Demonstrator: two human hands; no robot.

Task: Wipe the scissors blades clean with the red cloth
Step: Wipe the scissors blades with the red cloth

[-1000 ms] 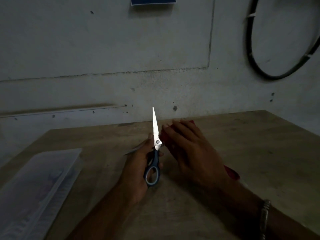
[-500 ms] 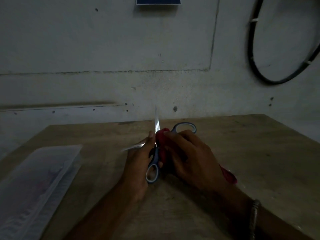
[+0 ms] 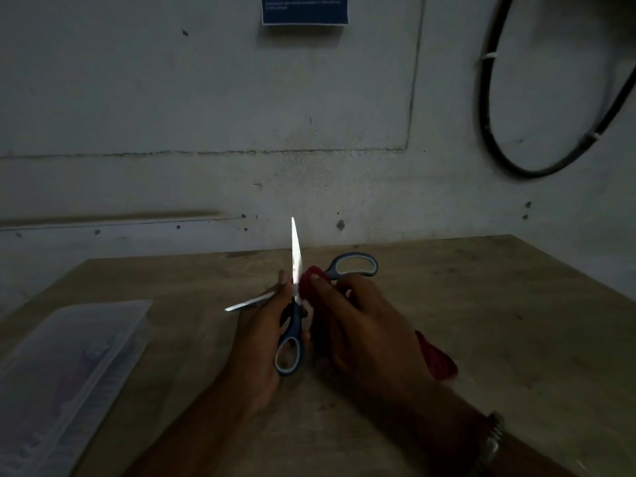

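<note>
The scissors [image 3: 295, 256] are spread wide open above the wooden table [image 3: 481, 304]. One bright blade points up and the other juts out to the left. My left hand [image 3: 261, 335] grips them at the pivot and the near blue-grey handle loop. The far handle loop sticks out to the upper right. My right hand [image 3: 358, 325] holds the red cloth [image 3: 308, 282] bunched in its fingertips against the base of the upright blade. A tail of the cloth hangs out behind my right wrist.
A clear plastic box [image 3: 65, 376] lies at the table's left front. A grey wall stands close behind the table, with a black cable loop [image 3: 495, 139] at the upper right and a blue label [image 3: 304, 10] at the top.
The scissors have opened wider, so the far handle loop now shows at the upper right. My right hand has closed the red cloth onto the upright blade near the pivot.
</note>
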